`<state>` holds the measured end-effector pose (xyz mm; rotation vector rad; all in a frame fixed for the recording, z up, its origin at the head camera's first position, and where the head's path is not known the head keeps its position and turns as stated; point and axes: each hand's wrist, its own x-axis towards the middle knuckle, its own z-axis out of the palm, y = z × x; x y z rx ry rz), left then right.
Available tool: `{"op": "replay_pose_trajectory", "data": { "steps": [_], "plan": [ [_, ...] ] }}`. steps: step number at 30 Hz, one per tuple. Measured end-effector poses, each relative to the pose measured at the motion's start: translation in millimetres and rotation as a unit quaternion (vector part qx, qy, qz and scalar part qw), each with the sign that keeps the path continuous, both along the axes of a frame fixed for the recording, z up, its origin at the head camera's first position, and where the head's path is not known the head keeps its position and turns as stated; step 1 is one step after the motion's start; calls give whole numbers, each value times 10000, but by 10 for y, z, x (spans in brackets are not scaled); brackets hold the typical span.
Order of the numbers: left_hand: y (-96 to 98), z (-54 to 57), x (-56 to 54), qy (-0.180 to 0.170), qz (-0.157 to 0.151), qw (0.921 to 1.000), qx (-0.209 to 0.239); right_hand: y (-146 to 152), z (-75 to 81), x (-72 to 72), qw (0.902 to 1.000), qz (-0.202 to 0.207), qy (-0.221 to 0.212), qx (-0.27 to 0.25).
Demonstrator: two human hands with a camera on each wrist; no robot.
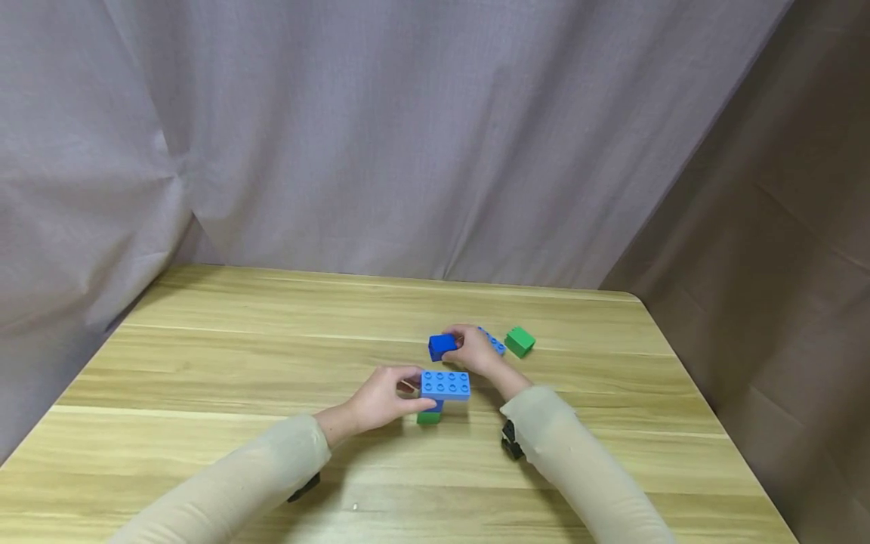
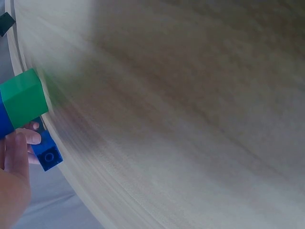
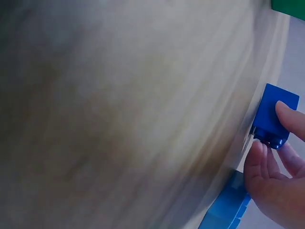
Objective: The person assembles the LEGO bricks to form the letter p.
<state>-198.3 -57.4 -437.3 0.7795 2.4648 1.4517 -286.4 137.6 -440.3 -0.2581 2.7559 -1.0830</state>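
My left hand holds a small stack of toy building bricks between thumb and fingers. Its top is a light blue eight-stud brick, over a darker blue brick and a green brick at the bottom. The left wrist view shows the stack's green brick from below. Farther back, my right hand pinches a dark blue brick. In the right wrist view that dark blue brick is tilted, with its studs toward the fingers.
Just behind the right hand lies another light blue brick, partly hidden by it. To its right sits a loose green brick. The wooden table meets a grey curtain at the back and a brown one on the right.
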Motion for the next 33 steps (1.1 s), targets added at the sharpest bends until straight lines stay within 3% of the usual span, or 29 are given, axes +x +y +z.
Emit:
{"op": "replay_pose_trajectory", "data": {
  "steps": [25, 33],
  "plan": [
    [4, 1, -49, 51, 47, 9999, -133, 200, 224, 22, 9975, -410, -71, -571],
    [9, -3, -71, 98, -80, 9998, -183, 265, 298, 72, 9967, -486, 166, -622]
  ]
}}
